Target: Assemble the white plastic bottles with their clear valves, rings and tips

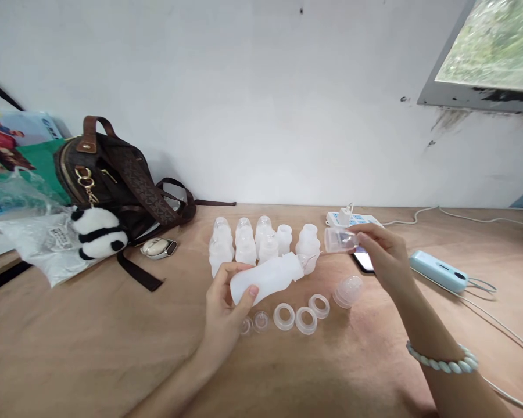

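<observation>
My left hand is closed around a white plastic bottle held tilted on its side above the wooden table. My right hand pinches a clear cap just right of the bottle's neck. Behind them stand several small white bottles, some with clear caps on. In front lie white screw rings, clear teats and a clear dome cap.
A brown backpack with a panda plush sits at the left beside plastic bags. A phone, a power strip, a light blue device and white cables lie at the right.
</observation>
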Action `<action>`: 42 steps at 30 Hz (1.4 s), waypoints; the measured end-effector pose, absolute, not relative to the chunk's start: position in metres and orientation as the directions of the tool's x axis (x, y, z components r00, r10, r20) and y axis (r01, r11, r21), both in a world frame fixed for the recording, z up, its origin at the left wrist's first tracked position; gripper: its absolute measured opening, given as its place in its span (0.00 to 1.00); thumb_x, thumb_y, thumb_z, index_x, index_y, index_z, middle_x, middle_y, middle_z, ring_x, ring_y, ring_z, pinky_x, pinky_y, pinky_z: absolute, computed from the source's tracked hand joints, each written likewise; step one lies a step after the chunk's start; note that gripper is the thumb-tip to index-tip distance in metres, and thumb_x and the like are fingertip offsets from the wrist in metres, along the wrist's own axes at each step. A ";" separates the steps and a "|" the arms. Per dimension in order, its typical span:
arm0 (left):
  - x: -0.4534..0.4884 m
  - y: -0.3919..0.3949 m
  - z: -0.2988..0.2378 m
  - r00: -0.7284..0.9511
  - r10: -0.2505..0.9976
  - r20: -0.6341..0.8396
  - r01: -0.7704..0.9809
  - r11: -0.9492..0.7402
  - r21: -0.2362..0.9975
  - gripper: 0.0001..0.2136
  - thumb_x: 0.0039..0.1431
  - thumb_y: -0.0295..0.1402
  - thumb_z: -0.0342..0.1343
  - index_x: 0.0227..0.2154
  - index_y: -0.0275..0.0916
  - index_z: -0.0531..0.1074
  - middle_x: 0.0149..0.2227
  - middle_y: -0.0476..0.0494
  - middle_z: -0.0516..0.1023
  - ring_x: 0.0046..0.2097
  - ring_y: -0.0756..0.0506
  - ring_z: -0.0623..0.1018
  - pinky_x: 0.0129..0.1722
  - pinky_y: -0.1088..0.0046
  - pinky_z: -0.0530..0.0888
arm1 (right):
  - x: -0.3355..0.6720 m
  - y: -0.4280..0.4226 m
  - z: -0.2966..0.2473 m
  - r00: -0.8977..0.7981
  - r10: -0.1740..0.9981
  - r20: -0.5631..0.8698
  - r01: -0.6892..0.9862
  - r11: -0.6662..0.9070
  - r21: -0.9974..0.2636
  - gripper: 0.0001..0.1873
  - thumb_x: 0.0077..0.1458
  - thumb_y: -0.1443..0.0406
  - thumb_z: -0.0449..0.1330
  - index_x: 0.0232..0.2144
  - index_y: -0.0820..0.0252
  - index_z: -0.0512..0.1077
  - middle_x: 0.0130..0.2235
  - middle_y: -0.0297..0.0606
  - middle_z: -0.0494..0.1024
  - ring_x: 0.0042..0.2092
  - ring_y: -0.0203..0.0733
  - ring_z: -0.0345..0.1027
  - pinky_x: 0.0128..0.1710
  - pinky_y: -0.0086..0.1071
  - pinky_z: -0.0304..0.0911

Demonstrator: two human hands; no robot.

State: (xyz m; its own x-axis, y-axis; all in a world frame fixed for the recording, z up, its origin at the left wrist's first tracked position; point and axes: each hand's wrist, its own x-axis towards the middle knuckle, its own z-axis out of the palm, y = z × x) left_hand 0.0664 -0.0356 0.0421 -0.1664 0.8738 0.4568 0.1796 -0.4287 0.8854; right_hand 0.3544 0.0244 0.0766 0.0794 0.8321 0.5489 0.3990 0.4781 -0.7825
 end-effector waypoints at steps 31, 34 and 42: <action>0.071 -0.045 0.035 0.066 0.918 0.391 0.182 -0.396 0.900 0.09 0.55 0.36 0.59 0.38 0.41 0.69 0.28 0.53 0.75 0.25 0.49 0.71 0.23 0.77 0.69 | 0.289 -0.009 0.057 -0.405 0.823 0.398 0.229 0.513 -0.827 0.15 0.45 0.64 0.67 0.38 0.57 0.73 0.33 0.33 0.78 0.31 0.36 0.70 0.26 0.26 0.62; 0.071 -0.045 0.034 0.086 0.921 0.379 0.175 -0.389 0.904 0.09 0.56 0.36 0.59 0.38 0.42 0.69 0.29 0.53 0.75 0.25 0.49 0.71 0.23 0.77 0.69 | 0.290 -0.010 0.057 -0.397 0.833 0.386 0.252 0.503 -0.826 0.14 0.45 0.63 0.67 0.37 0.57 0.73 0.32 0.33 0.78 0.29 0.35 0.67 0.24 0.26 0.60; 0.066 -0.038 0.032 0.067 0.909 0.411 0.272 -0.413 0.869 0.09 0.62 0.37 0.56 0.43 0.41 0.70 0.39 0.46 0.78 0.39 0.44 0.77 0.37 0.70 0.74 | 0.287 -0.011 0.057 -0.248 0.892 0.378 0.182 0.426 -0.886 0.25 0.44 0.61 0.72 0.40 0.52 0.65 0.31 0.29 0.74 0.27 0.35 0.66 0.22 0.26 0.60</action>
